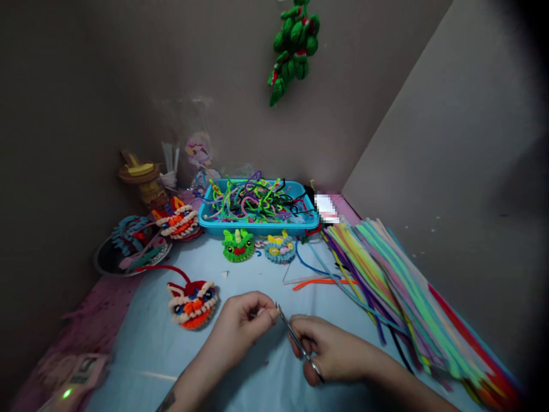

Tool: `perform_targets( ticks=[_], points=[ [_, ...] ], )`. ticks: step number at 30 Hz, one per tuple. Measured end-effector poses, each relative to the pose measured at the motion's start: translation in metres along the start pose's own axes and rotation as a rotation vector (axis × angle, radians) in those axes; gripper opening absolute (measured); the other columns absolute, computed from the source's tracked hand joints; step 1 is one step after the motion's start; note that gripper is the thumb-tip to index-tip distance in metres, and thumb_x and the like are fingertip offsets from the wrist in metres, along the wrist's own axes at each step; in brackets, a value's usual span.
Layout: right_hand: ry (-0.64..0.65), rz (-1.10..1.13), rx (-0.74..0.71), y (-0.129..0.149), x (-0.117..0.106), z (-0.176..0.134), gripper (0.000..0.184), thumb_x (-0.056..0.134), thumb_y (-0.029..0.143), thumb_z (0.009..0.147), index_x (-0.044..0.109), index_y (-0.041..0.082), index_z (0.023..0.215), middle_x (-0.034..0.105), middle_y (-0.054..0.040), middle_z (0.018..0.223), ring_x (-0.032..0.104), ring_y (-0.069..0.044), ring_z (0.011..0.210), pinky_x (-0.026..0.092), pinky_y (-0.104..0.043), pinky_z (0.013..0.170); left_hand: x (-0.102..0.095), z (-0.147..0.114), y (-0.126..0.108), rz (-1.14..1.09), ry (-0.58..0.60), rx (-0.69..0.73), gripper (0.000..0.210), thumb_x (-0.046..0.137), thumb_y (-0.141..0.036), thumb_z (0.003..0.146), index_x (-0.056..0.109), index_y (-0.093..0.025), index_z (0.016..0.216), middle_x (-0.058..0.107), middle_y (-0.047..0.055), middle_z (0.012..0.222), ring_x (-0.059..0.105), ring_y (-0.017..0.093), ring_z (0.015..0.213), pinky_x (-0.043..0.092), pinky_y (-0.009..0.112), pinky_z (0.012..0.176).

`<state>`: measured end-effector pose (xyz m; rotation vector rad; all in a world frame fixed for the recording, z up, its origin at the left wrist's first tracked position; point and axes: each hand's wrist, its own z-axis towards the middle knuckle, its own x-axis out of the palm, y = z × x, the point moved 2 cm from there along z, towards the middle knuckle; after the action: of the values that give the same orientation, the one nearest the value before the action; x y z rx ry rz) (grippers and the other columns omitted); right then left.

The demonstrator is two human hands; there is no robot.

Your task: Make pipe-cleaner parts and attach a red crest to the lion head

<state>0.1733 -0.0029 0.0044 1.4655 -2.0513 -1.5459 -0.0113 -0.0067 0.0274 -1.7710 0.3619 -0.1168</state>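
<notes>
My right hand (319, 346) grips a pair of small metal scissors (295, 339), fingers in the handles. The scissor tips reach up to the fingertips of my left hand (251, 320). Thumb and forefinger of that left hand are pinched together; what is between them is too small to make out. Left of my hands lies a lion-head figure (195, 306) of red, cream and orange pipe cleaners, with a red stem curving from its top. Farther back sit a green dragon-like head (238, 246) and a light blue one with yellow horns (279, 249).
A blue basket (257, 228) of tangled pipe-cleaner scraps stands at the back. Long pipe cleaners (398, 286) in many colours fill the right side. A metal bowl (111, 264) with figures and a glue gun (79, 377) are at left. Green crocheted ornaments (295, 48) hang on the wall.
</notes>
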Motion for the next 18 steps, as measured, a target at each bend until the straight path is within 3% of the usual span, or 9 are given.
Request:
perform_targets(
  ticks=[18],
  points=[
    [0.058, 0.393, 0.097, -0.024, 0.010, 0.005, 0.034, 0.076, 0.020, 0.049, 0.045, 0.018, 0.063, 0.042, 0.0114, 0.051, 0.033, -0.004, 0.045, 0.023, -0.016, 0.039, -0.005, 0.000, -0.006, 0.034, 0.060, -0.027, 0.021, 0.057, -0.034, 0.077, 0.060, -0.014, 0.069, 0.052, -0.002, 0.061, 0.039, 0.009, 0.056, 0.031, 0.021, 0.053]
  ],
)
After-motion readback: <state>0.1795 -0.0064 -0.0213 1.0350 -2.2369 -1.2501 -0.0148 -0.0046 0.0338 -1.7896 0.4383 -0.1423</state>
